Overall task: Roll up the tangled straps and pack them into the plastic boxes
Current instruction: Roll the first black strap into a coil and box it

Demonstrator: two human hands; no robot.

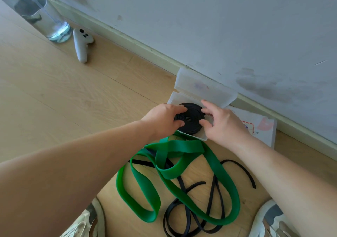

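A black strap rolled into a flat coil (189, 117) lies in an open translucent plastic box (201, 137) by the wall, its lid (204, 88) standing up behind. My left hand (163, 117) grips the coil's left edge and my right hand (221, 121) grips its right edge. In front of the box a wide green strap (175, 171) lies in loose loops on the floor, tangled with a thin black strap (184, 218).
A second closed white box (264, 129) sits right of the open one. A white hand controller (81, 43) and a clear water bottle (45, 18) stand at the far left by the skirting board. My two shoes (269, 220) flank the straps.
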